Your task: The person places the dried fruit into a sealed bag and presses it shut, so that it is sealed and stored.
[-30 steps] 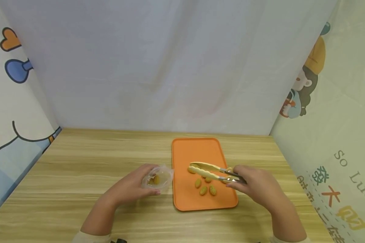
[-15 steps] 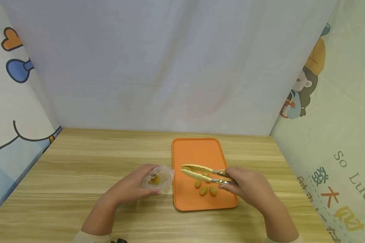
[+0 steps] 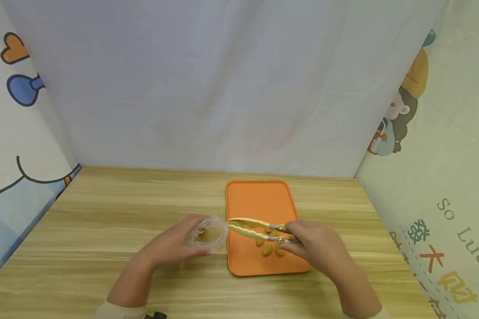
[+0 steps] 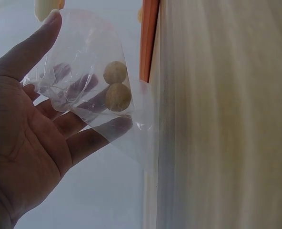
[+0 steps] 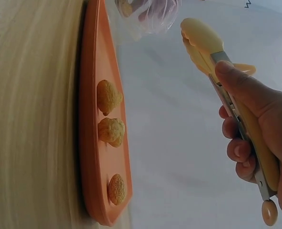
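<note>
My left hand (image 3: 179, 241) holds a clear plastic bag (image 3: 218, 231) with its mouth spread, thumb on one side and fingers round the other. Two brown balls (image 4: 117, 86) show through the film in the left wrist view. In my right hand (image 3: 317, 246) is a pair of tongs (image 3: 249, 230) with yellow scalloped heads, gripped round the handles. The tong tips are at the bag's right rim, above the orange tray (image 3: 259, 199). Whether the tongs hold a piece I cannot tell. Several brown wrinkled pieces (image 3: 267, 250) lie on the tray beneath the tongs.
A wood-grain table (image 3: 123, 199) carries the tray. White cloth (image 3: 183, 88) hangs behind it, and printed curtains (image 3: 435, 177) flank both sides. The tray has a low raised rim.
My right hand has moved left with the tongs, from over the tray's middle to the bag's rim. My left hand and the bag have stayed almost still.
</note>
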Motion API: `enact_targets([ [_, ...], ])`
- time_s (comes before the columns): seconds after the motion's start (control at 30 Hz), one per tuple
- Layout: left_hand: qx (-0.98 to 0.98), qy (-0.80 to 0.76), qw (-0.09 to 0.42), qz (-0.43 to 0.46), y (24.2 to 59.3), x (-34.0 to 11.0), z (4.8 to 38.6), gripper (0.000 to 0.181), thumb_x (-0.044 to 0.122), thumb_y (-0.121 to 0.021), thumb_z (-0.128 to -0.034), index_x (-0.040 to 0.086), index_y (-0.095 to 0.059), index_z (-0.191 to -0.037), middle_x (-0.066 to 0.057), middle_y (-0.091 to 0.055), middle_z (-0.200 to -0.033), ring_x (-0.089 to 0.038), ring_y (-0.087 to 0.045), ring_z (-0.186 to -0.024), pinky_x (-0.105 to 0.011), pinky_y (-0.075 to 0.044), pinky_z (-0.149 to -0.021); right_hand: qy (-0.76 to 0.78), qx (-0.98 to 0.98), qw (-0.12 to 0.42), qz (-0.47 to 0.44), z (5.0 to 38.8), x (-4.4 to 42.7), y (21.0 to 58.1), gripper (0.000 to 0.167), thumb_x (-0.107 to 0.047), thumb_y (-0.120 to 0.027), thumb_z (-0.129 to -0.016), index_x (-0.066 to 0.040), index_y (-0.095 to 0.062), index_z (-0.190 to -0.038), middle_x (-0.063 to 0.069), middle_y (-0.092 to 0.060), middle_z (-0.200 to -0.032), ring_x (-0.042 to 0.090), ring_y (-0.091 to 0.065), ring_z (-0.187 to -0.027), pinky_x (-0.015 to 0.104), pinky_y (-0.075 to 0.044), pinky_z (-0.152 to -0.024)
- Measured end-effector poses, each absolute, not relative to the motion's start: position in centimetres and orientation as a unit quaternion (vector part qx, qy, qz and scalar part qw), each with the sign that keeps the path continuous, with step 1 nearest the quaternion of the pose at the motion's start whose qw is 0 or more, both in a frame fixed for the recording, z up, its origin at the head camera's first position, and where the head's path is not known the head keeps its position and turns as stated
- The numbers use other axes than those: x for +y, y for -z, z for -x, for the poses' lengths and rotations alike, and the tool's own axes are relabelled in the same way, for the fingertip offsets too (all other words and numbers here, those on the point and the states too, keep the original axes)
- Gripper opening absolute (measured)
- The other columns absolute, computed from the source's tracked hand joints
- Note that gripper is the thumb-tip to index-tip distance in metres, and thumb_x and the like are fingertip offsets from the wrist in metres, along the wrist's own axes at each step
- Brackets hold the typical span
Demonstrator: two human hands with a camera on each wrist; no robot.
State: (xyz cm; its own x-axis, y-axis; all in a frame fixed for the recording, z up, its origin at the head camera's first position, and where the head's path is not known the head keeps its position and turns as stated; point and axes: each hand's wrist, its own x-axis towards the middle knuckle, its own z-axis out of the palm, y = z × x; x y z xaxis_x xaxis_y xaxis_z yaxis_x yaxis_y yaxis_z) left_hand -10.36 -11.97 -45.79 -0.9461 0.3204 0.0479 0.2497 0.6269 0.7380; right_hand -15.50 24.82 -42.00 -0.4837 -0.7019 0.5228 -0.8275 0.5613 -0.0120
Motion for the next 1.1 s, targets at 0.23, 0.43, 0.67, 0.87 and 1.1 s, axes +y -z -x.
enact_targets([
  [0.23, 0.900, -0.401, 0.043, -0.163, 45.7, -11.9, 10.4, 0.077, 0.049, -0.079, -0.0791, 0.022, -0.045, -0.144, 0.003, -0.053, -0.135, -0.019, -0.057, -0.115, -0.047, -0.047, -0.097, -0.134, -0.836, 0.263, -0.462, 15.3, 24.0, 42.2, 0.036, -0.054, -0.069, -0.082, -0.019, -0.063, -0.089, -0.013, -0.059, -0.071, -0.006, -0.041, -0.054, 0.009, -0.032, -0.046],
  [0.43, 0.896, -0.410, 0.049, -0.167, 45.6, -11.9, 10.4, 0.077, 0.047, -0.079, -0.0788, 0.023, -0.045, -0.144, 0.000, -0.054, -0.133, -0.019, -0.057, -0.114, -0.047, -0.047, -0.096, -0.132, -0.825, 0.280, -0.472, 15.1, 23.1, 42.6, 0.042, -0.060, -0.053, -0.090, -0.019, -0.063, -0.089, -0.014, -0.055, -0.069, -0.006, -0.033, -0.053, 0.008, -0.027, -0.045],
  [0.67, 0.900, -0.399, 0.044, -0.169, 45.7, -11.9, 10.4, 0.078, 0.050, -0.079, -0.0771, 0.023, -0.046, -0.142, 0.004, -0.054, -0.132, -0.016, -0.055, -0.114, -0.048, -0.045, -0.098, -0.127, -0.825, 0.283, -0.473, 14.9, 22.4, 43.2, 0.046, -0.064, -0.052, -0.088, -0.019, -0.062, -0.087, -0.014, -0.047, -0.064, -0.006, -0.027, -0.051, 0.008, -0.025, -0.044],
  [0.87, 0.900, -0.398, 0.040, -0.173, 45.9, -11.9, 10.4, 0.077, 0.047, -0.081, -0.0768, 0.023, -0.047, -0.142, 0.005, -0.054, -0.133, -0.017, -0.054, -0.118, -0.049, -0.043, -0.101, -0.128, -0.828, 0.283, -0.467, 14.8, 21.8, 43.7, 0.049, -0.065, -0.051, -0.088, -0.018, -0.064, -0.091, -0.014, -0.050, -0.066, -0.005, -0.032, -0.050, 0.009, -0.028, -0.044],
  [1.1, 0.897, -0.405, 0.040, -0.173, 46.3, -12.1, 10.4, 0.073, 0.047, -0.081, -0.0770, 0.032, -0.046, -0.139, 0.004, -0.054, -0.134, -0.017, -0.053, -0.123, -0.049, -0.042, -0.103, -0.129, -0.814, 0.308, -0.475, 14.6, 20.9, 43.8, 0.045, -0.062, -0.057, -0.087, -0.017, -0.064, -0.094, -0.013, -0.048, -0.067, -0.007, -0.023, -0.054, 0.006, -0.021, -0.044],
])
